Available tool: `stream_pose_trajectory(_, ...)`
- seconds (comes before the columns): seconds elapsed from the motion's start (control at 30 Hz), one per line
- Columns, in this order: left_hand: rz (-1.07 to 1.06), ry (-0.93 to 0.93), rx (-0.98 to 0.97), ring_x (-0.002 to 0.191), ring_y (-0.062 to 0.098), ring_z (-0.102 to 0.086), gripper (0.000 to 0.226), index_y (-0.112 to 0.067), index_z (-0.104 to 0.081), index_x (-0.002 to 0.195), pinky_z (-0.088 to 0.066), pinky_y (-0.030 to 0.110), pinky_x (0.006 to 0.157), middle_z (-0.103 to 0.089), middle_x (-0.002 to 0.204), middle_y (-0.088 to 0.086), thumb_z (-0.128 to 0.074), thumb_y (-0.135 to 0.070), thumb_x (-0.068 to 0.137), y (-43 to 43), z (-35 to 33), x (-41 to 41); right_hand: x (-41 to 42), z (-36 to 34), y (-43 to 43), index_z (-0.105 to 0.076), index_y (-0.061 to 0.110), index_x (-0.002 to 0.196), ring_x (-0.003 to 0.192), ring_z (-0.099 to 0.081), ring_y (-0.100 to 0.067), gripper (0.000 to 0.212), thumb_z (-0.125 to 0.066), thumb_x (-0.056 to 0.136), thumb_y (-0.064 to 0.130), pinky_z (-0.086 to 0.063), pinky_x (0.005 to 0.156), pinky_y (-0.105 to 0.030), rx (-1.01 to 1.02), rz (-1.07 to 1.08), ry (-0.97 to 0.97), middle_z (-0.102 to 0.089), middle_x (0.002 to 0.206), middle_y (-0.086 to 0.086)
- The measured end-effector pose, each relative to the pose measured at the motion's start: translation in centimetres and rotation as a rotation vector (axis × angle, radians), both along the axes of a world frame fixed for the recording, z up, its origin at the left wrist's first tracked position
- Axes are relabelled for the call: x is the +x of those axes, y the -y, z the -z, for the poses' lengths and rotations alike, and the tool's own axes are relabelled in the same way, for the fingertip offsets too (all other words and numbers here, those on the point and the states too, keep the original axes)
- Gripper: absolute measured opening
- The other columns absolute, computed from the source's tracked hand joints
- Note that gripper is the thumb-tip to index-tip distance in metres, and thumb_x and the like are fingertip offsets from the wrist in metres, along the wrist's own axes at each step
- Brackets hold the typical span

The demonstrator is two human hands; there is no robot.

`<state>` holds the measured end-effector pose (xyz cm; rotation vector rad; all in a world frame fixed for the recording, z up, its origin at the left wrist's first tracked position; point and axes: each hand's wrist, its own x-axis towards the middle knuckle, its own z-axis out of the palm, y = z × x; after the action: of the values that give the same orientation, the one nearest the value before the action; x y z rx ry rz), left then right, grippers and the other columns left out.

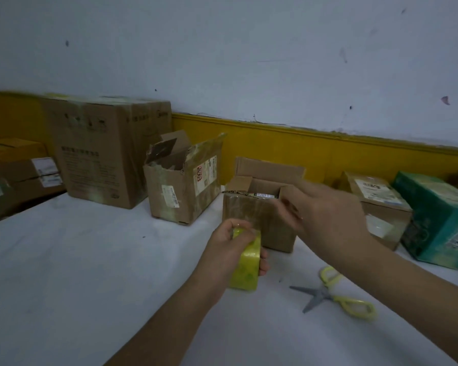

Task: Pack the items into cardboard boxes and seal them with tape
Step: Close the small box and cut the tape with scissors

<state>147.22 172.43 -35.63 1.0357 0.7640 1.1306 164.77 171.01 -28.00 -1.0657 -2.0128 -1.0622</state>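
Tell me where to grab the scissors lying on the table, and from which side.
Take the scissors by the yellow handle loops, probably from above and from the right. They lie flat on the table with the grey blades spread open and pointing left, so the loops are the blunt end.

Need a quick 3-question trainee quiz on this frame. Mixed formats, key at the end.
1. Multiple choice: what does the left hand grip? A) a marker B) a yellow tape roll C) a knife
2. True or false: the scissors lie on the table, held by neither hand.
3. Short answer: are the top flaps of the small box by the right hand open or closed?

Key: 1 B; 2 true; 3 open, the flaps stand up and the box is not yet sealed.
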Motion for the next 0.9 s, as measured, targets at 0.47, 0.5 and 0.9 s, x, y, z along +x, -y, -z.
stream_pose_trajectory(0.47, -0.016, 0.014, 0.020, 0.051, 0.032, -0.062, 0.013, -0.010, -0.054, 0.107, -0.052, 0.033, 0.050, -0.065, 0.070, 0.026, -0.059, -0.009, 0.096, 0.0, 0.4, -0.3, -1.4, -0.3, -6.9, -0.059, 0.019, 0.093, 0.041, -0.040, -0.015, 0.010, -0.059, 0.096, 0.029, -0.017, 0.037, -0.023, -0.306, 0.091, 0.156, -0.040, 0.051, 0.010)
stream_pose_trajectory(0.5, -0.021, 0.018, 0.023, 0.051, 0.032, -0.062, 0.013, -0.009, -0.054, 0.108, -0.052, 0.033, 0.050, -0.065, 0.070, 0.027, -0.059, -0.008, 0.096, -0.1, 0.4, -0.4, -1.1, -0.5, -7.5, -0.058, 0.022, 0.094, 0.047, -0.047, -0.016, 0.013, -0.054, 0.098, 0.033, -0.023, 0.039, -0.025, -0.351, 0.079, 0.134, -0.047, 0.056, 0.008)
stream_pose_trajectory(0.9, -0.022, 0.007, 0.009, 0.052, 0.034, -0.062, 0.008, -0.015, -0.057, 0.102, -0.052, 0.034, 0.051, -0.066, 0.073, 0.029, -0.058, -0.010, 0.096, -0.8, 0.7, -0.6, 0.7, 0.0, -11.4, -0.052, 0.037, 0.133, 0.110, -0.059, -0.018, 0.048, -0.045, 0.093, 0.062, -0.051, 0.084, -0.034, -0.594, 0.223, -0.040, -0.064, 0.126, 0.005)
